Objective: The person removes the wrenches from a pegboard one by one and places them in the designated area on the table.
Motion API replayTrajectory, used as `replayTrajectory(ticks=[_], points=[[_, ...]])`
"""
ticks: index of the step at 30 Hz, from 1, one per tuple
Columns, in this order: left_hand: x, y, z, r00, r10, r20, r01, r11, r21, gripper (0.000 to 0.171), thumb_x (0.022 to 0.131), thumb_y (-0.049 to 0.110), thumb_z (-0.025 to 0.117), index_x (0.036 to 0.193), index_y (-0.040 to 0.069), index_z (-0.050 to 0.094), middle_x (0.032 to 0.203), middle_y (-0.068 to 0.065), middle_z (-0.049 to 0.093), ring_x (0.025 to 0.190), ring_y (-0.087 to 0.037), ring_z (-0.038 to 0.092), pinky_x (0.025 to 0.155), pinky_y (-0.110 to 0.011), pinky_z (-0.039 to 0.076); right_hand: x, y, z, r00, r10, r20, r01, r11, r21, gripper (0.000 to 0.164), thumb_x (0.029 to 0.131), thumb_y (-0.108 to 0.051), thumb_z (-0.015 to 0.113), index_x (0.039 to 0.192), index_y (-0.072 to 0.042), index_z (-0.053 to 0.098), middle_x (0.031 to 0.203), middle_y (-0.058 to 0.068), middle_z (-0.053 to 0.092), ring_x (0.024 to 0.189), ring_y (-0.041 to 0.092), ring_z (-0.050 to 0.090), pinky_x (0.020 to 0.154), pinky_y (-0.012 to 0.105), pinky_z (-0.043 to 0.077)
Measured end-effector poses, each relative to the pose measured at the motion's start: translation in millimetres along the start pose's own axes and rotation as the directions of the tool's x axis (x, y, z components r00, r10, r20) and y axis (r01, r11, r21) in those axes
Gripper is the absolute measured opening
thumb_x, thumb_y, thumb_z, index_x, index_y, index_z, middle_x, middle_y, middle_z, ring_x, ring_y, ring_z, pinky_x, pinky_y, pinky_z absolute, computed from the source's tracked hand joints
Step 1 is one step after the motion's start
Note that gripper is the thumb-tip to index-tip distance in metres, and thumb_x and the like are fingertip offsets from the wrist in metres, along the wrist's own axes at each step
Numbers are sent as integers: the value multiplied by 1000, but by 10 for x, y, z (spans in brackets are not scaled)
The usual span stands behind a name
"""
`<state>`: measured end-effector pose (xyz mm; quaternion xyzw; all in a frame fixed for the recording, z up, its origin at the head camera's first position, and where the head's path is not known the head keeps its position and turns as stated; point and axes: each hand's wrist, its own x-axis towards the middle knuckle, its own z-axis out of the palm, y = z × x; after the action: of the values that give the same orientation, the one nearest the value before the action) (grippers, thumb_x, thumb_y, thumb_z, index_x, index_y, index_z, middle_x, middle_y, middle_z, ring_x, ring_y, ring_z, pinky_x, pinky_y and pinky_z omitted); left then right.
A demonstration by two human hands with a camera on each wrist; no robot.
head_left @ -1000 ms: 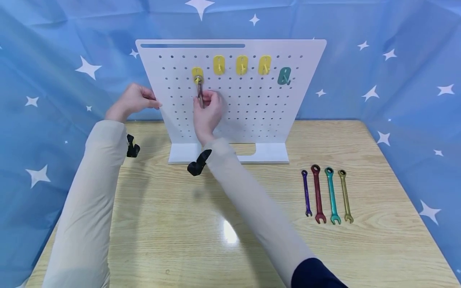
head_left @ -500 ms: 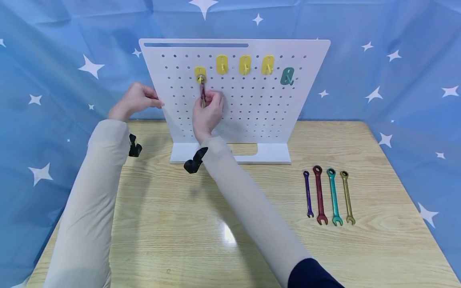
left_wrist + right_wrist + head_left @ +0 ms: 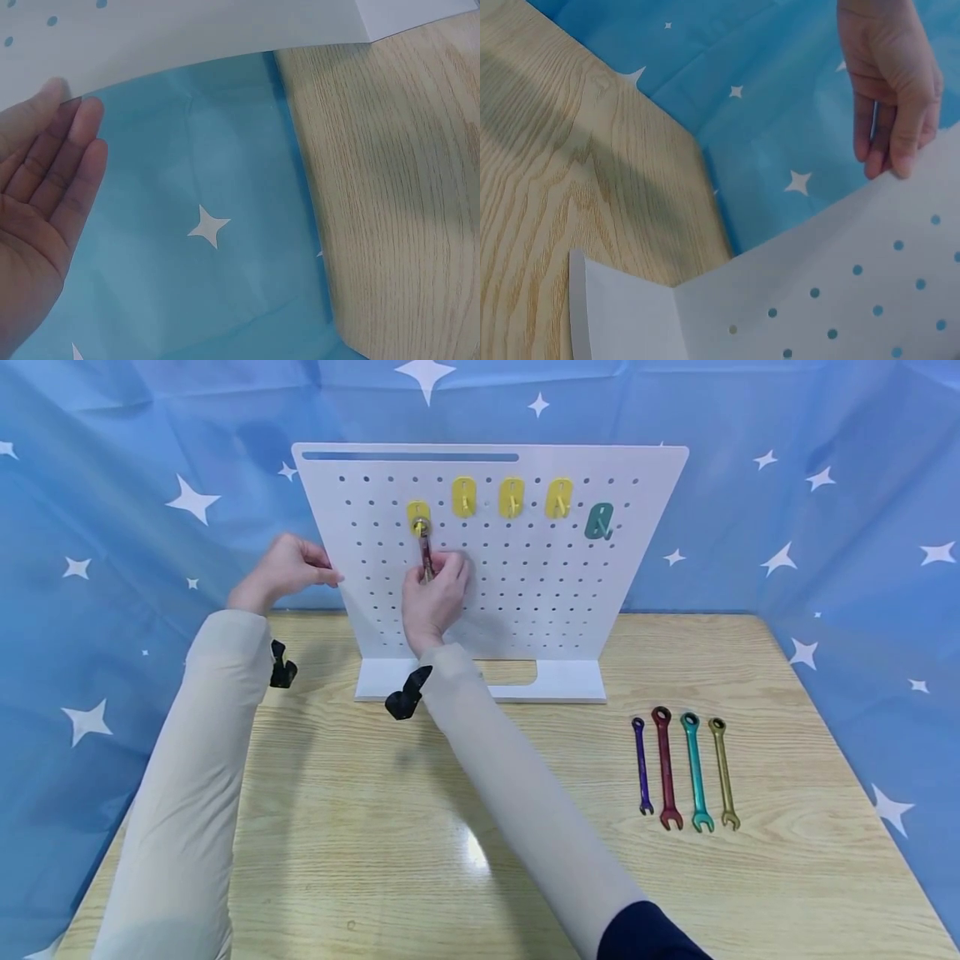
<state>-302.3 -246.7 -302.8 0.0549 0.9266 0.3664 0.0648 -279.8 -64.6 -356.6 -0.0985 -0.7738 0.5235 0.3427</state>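
My left hand (image 3: 288,570) pinches the left edge of an upright white pegboard (image 3: 517,585). In the left wrist view the thumb of the left hand (image 3: 45,172) lies on the board's front and the other fingers are behind it. My right hand (image 3: 437,597) holds the lower part of a dark, shiny combination wrench (image 3: 426,550) between thumb and fingers. The wrench's ring end sits at the leftmost yellow hook (image 3: 417,510). The lower end of the wrench is hidden by the right hand. The right wrist view shows the left hand (image 3: 900,97) on the board's edge, not the right hand.
Further yellow hooks (image 3: 512,497) and one green hook (image 3: 598,521) are fixed along the board. On the table's right lie a purple wrench (image 3: 642,767), a red wrench (image 3: 665,768), a teal wrench (image 3: 697,772) and a gold wrench (image 3: 724,774). Blue star-printed cloth (image 3: 817,552) surrounds the wooden table (image 3: 360,827).
The wrench's handle leans slightly more to the right, with the right hand still on it. The left hand stays at the board's edge. The head view has shifted a little.
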Motion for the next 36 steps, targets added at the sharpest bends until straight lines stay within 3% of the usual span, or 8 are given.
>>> replayTrajectory(ticks=[16, 24, 31, 36], points=[[-3, 10, 13, 1000, -7, -3, 7, 1000, 10, 28, 89, 19, 65, 96, -8, 68, 75, 2, 68, 85, -18, 53, 74, -35, 37, 18, -3, 3, 1000, -3, 23, 5, 997, -79, 22, 82, -8, 66, 96, -10, 50, 95, 1, 50, 86, 11, 51, 69, 19, 40], [7, -7, 14, 1000, 4, -9, -4, 1000, 15, 27, 89, 18, 65, 94, -8, 68, 73, 3, 68, 82, -17, 53, 73, -34, 36, 9, -11, -37, 999, 5, 49, -3, 999, -39, 17, 83, -6, 65, 94, -9, 53, 93, 2, 55, 86, 11, 55, 70, 18, 42], [6, -12, 3, 1000, 4, -1, -4, 1000, 12, 28, 89, 20, 65, 94, -8, 68, 73, 4, 68, 82, -16, 54, 73, -34, 37, 22, 21, -149, 991, -12, 134, 6, 999, 48, 9, 87, -8, 65, 96, -8, 64, 90, 1, 62, 80, 10, 56, 70, 16, 41], [-4, 6, -2, 1000, 6, 1, -6, 1000, 14, 28, 89, 20, 65, 95, -7, 68, 73, 4, 68, 82, -16, 54, 74, -34, 38, 28, 61, -227, 971, 17, 240, -41, 994, 97, 9, 90, -12, 63, 97, -8, 65, 88, 0, 64, 77, 9, 55, 67, 17, 41]])
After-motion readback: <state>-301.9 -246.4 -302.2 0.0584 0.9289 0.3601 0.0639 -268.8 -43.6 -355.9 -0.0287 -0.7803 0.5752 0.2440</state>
